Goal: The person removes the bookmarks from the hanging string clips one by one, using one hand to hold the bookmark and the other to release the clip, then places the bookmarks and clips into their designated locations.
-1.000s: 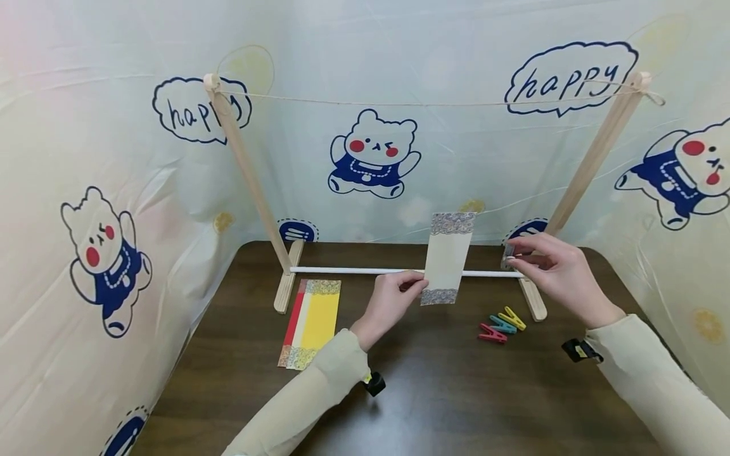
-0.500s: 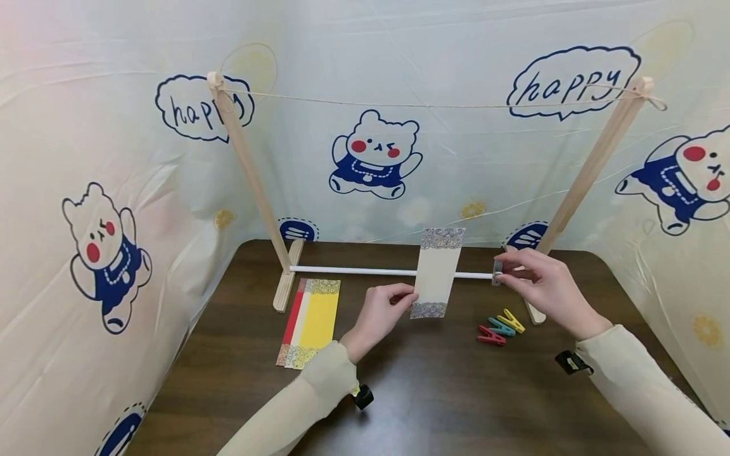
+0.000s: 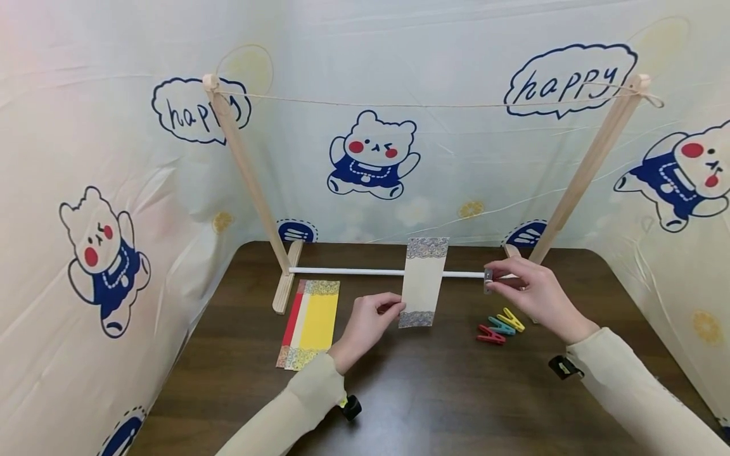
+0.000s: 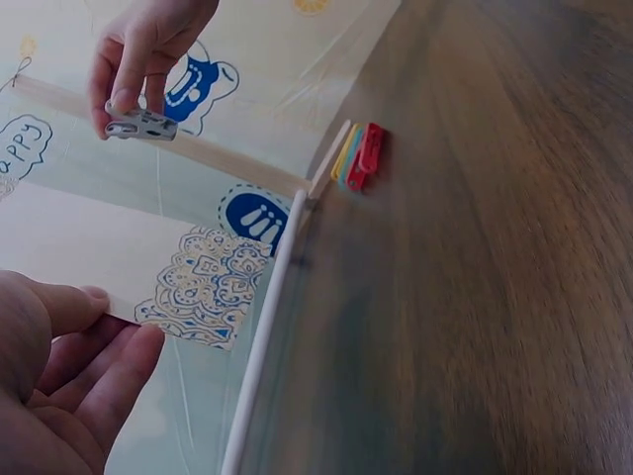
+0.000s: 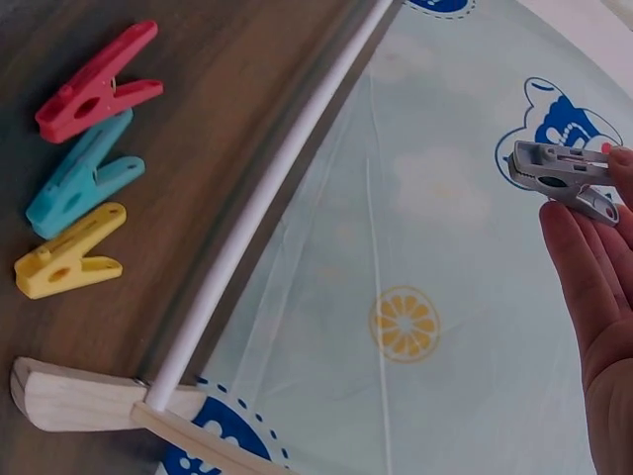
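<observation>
My left hand (image 3: 367,323) pinches a white card (image 3: 423,278) with patterned bands at both ends by its lower left edge. The card stands upright in the air, before the white rod of a wooden frame. In my right hand (image 3: 533,294) a grey clothespin (image 5: 559,176) is pinched between thumb and fingers, to the right of the card and apart from it. Below that hand, red (image 3: 491,335), blue (image 3: 502,326) and yellow clothespins (image 3: 511,320) lie on the table. Red (image 3: 292,326) and yellow cards (image 3: 319,316) overlap another pale card at the left.
Two wooden posts (image 3: 245,168) (image 3: 590,171) rise at the table's back, joined low by the white rod (image 3: 348,271). A thin string (image 3: 365,104) runs between their tops. Behind hangs a printed curtain (image 3: 473,164) with bears.
Both hands have moved left and a little down, carrying the white card and the grey clothespin along. The cards and clothespins on the table have stayed put.
</observation>
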